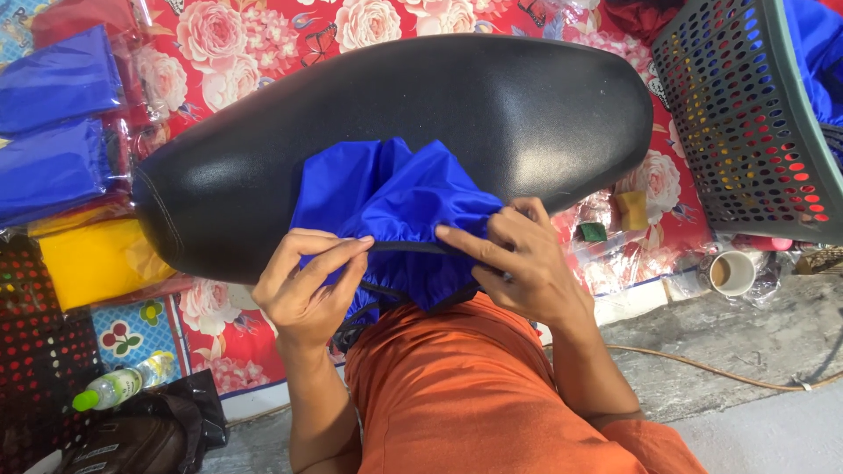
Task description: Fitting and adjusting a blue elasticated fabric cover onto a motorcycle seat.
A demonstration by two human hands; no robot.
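Single head-worn view, looking steeply down, close over the lap, floral mat (263,35) beyond

I see a red flowered mat (263,35) across the top of the frame, spread on a grey concrete floor (746,351). A black seat (492,105) lies on the mat at the centre. Blue packets (53,83) and a yellow packet (97,259) lie at the left. A grey basket (746,132) sits upper right, with a paper cup (731,272) below it.

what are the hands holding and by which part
Both the left hand and the right hand grip a blue fabric cover by its gathered black-trimmed edge.
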